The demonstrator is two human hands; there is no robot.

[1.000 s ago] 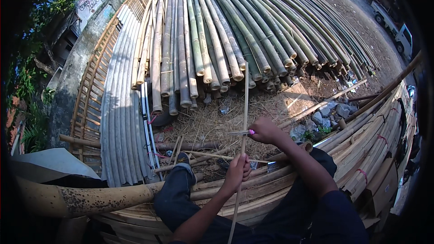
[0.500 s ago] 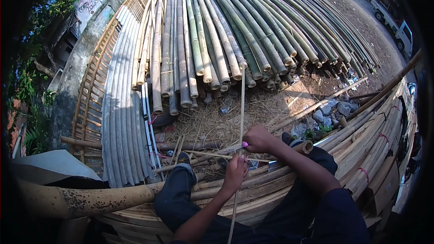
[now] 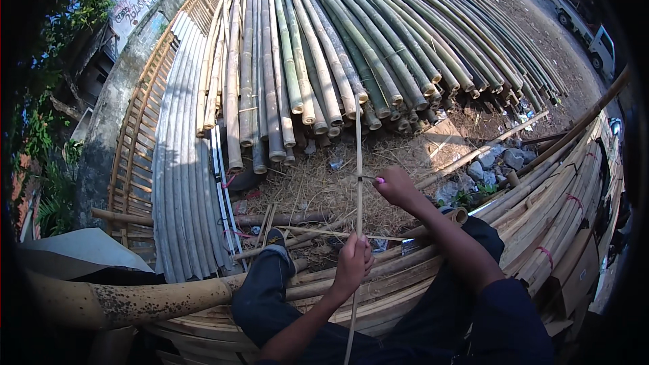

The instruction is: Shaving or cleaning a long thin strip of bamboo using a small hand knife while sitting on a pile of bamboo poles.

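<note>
A long, thin bamboo strip (image 3: 359,206) stands nearly lengthwise in front of me, its far end by the cut ends of the bamboo poles. My left hand (image 3: 353,261) is closed around it between my knees, and the lower part runs back past my lap. Farther up the strip, my right hand (image 3: 394,186) grips a knife (image 3: 380,180) by its pink handle. The dark blade reaches left and meets or crosses the strip; its exact contact is too small to tell.
A big stack of bamboo poles (image 3: 324,88) lies ahead. Corrugated sheets (image 3: 177,162) and a bamboo lattice (image 3: 138,122) are on the left. Tied bundles of split bamboo (image 3: 541,223) lie at right. A thick bamboo pole (image 3: 155,301) juts in at lower left; rocks (image 3: 497,162) lie right.
My right hand and the knife have moved away from me along the strip, farther from my left hand. My left hand keeps its grip in nearly the same place.
</note>
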